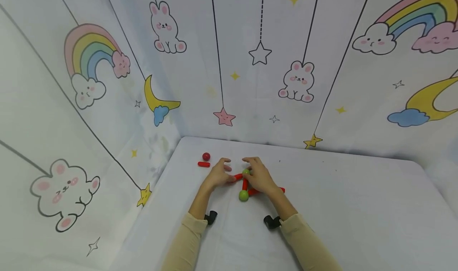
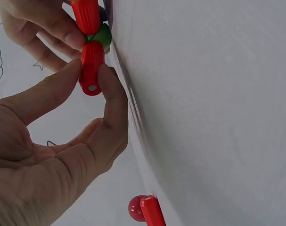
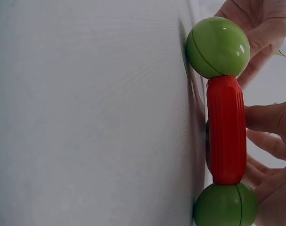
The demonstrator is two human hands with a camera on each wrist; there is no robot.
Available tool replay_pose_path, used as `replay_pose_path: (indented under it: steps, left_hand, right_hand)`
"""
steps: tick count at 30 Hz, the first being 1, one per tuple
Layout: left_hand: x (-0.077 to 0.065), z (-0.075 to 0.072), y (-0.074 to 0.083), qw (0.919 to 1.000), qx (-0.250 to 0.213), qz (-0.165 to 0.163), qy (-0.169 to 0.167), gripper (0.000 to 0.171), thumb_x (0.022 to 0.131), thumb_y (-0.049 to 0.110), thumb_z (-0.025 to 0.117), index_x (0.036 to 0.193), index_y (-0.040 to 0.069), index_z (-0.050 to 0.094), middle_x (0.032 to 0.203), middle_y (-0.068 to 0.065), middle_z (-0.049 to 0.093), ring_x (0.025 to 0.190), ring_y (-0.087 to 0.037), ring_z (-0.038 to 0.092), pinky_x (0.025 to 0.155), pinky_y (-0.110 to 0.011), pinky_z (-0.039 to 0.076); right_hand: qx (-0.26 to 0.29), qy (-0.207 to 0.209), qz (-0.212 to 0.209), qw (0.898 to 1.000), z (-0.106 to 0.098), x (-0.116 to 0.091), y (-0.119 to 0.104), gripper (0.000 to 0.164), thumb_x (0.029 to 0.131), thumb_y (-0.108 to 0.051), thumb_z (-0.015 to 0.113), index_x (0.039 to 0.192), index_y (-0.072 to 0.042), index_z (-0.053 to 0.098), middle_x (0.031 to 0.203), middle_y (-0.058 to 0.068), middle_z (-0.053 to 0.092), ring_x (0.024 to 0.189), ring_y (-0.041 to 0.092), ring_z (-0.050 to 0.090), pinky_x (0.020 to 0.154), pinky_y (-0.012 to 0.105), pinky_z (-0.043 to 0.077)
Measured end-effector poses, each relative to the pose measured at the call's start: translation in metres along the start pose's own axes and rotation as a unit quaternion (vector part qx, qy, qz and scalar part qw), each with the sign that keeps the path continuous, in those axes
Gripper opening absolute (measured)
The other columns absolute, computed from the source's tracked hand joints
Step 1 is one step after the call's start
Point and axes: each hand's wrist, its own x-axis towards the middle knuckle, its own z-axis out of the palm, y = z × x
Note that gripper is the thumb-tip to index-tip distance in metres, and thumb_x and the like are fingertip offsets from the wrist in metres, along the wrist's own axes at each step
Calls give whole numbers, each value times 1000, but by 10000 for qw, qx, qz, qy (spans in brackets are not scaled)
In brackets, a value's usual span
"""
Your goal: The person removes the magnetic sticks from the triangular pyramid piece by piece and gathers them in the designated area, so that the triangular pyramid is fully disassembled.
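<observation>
My left hand (image 1: 218, 175) pinches a red toy rod (image 2: 92, 70) between thumb and index finger; a silvery disc shows in the rod's end. Its other end meets a green ball (image 2: 102, 36), which my right hand (image 1: 260, 176) pinches. From that ball another red rod (image 1: 245, 184) runs to a nearer green ball (image 1: 243, 195). In the right wrist view, this nearer ball (image 3: 218, 47) joins a red rod (image 3: 226, 129) with a further green ball (image 3: 225, 205) at its other end. My right wrist hides part of this chain in the head view.
A loose red ball (image 1: 206, 156) and a loose red rod (image 1: 204, 164) lie beyond my left hand, on the white-covered table (image 1: 343, 199). White printed cloth walls (image 1: 250, 84) rise behind the table and on the left. Another red rod's end (image 1: 282, 190) shows right of my right wrist.
</observation>
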Motion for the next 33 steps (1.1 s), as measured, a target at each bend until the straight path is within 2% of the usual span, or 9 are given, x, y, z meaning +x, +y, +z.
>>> replay_pose_path:
  steps: [7, 12, 17, 22, 25, 29, 33]
  left_hand:
    - [-1, 1, -1, 9998, 56, -48, 192, 70, 86, 8, 83, 148, 9, 51, 127, -18, 67, 109, -32, 63, 97, -51, 54]
    - [0, -1, -1, 9994, 51, -28, 351, 71, 84, 6, 85, 147, 8, 52, 121, -17, 67, 102, -30, 63, 90, -45, 56]
    - [0, -5, 0, 9996, 19, -28, 296, 68, 84, 3, 85, 145, 8, 54, 119, -17, 67, 98, -28, 64, 83, -40, 58]
    - [0, -10, 0, 9999, 74, -31, 153, 65, 85, 4, 84, 143, 9, 57, 119, -17, 68, 97, -27, 65, 82, -38, 59]
    - [-1, -16, -1, 9999, 105, -43, 71, 62, 86, 7, 83, 143, 10, 58, 121, -16, 68, 99, -27, 65, 83, -38, 59]
    - [-5, -29, -2, 9999, -20, -40, 123, 61, 88, 7, 82, 143, 11, 58, 125, -17, 67, 98, -26, 66, 85, -39, 60]
    - [-8, -43, -5, 9984, -548, 70, 112, 63, 87, 1, 81, 144, 5, 56, 129, -23, 64, 94, -25, 70, 85, -37, 61]
  right_hand:
    - [71, -146, 5, 9999, -1, -1, 2, 56, 96, -11, 74, 148, -13, 54, 140, 12, 55, 119, 27, 66, 102, 50, 53]
    - [130, -181, -48, 9997, -2, -1, 1, 56, 96, -9, 74, 148, -14, 54, 140, 12, 55, 119, 27, 66, 102, 49, 53]
    - [247, -264, 3, 9993, -3, -1, 0, 57, 96, -10, 75, 149, -14, 54, 142, 12, 54, 119, 27, 66, 102, 49, 54]
    - [360, -343, -36, 9988, -1, 0, -1, 59, 96, -11, 75, 150, -13, 53, 143, 14, 54, 120, 28, 66, 101, 49, 54]
    - [310, -342, -12, 9989, -1, 0, -1, 60, 96, -12, 76, 151, -13, 52, 142, 13, 55, 121, 27, 66, 103, 50, 53]
    - [179, -335, 91, 9992, -1, 0, -1, 59, 96, -12, 75, 151, -16, 53, 141, 10, 56, 123, 26, 65, 105, 50, 52]
    - [150, -320, 143, 9993, 0, 0, 0, 62, 96, -12, 75, 152, -16, 51, 142, 11, 56, 124, 27, 64, 105, 50, 52]
